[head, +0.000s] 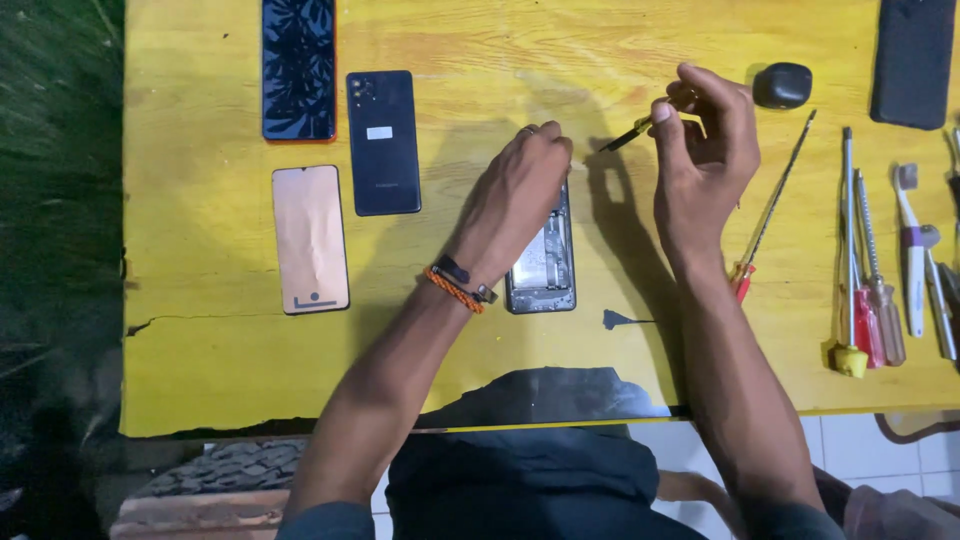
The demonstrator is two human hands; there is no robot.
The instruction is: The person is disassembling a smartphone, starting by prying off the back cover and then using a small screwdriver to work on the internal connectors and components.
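Head view: an opened phone, its back cover off and its inner parts bared, lay flat near the middle of the yellow table. It was judged light and stiff but fragile, with exposed parts best left untouched; the outer frame edges were judged the safest place for a hold. The left hand was laid palm-down over the phone's upper end, fingers curled and pressing on it, wrist bent and forearm slanted in from the lower left. The right hand was raised just beside the phone, fingers pinched shut on a small screwdriver, whose dark tip pointed toward the left hand; whether the tip touched anything could not be told. The handle was thin and probably slippery, so a fingertip pinch suited it.
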